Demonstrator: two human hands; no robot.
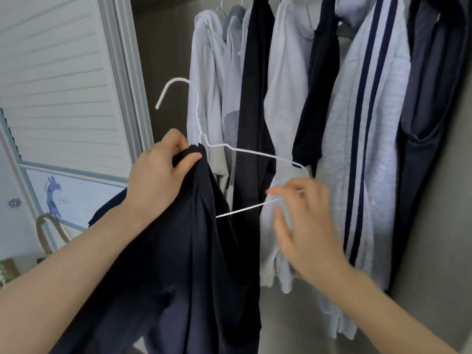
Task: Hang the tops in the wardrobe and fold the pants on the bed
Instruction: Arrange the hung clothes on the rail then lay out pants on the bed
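The left hand grasps the bunched top edge of a dark navy top at the neck of a white wire hanger, thumb pressed over the fabric. The top drapes down from the hanger's left shoulder and runs off the bottom edge, hiding that half of the wire. The right hand is motion-blurred at the hanger's bare right end, fingers spread and loose; whether its fingertips touch the lower wire cannot be told. Behind the hanger, inside the wardrobe, hang pale grey tops, a black garment and a grey top with navy stripes; the rail is cut off above. Left of the hanger stands a white louvred door.
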